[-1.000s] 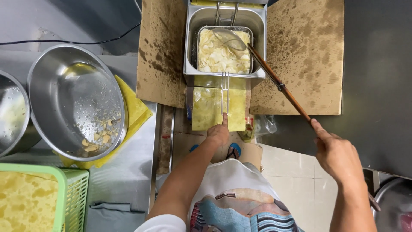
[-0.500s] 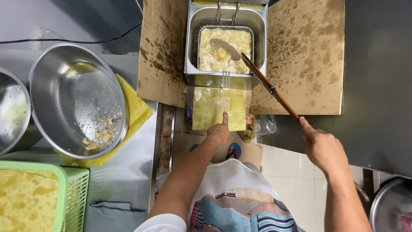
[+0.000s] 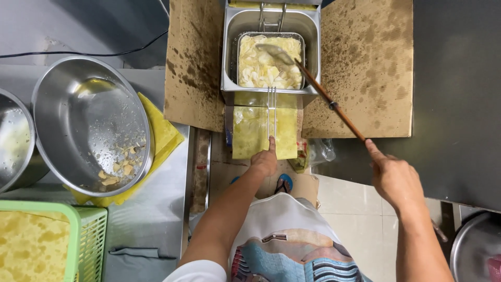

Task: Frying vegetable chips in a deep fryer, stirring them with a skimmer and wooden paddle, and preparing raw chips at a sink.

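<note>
A large steel bowl (image 3: 88, 122) with crumbs sits on a yellow cloth (image 3: 163, 133). A green plastic basket (image 3: 86, 237) stands near it. Oil-spotted cardboard (image 3: 368, 68) flanks the fryer.

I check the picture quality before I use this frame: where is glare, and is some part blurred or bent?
Head view: bright glare on the inner wall of the large steel bowl and the fryer rim; left hand on the basket handle and right hand with the long-handled skimmer look sharp; table edges bend slightly near the frame border; light even, shadows soft.
</note>
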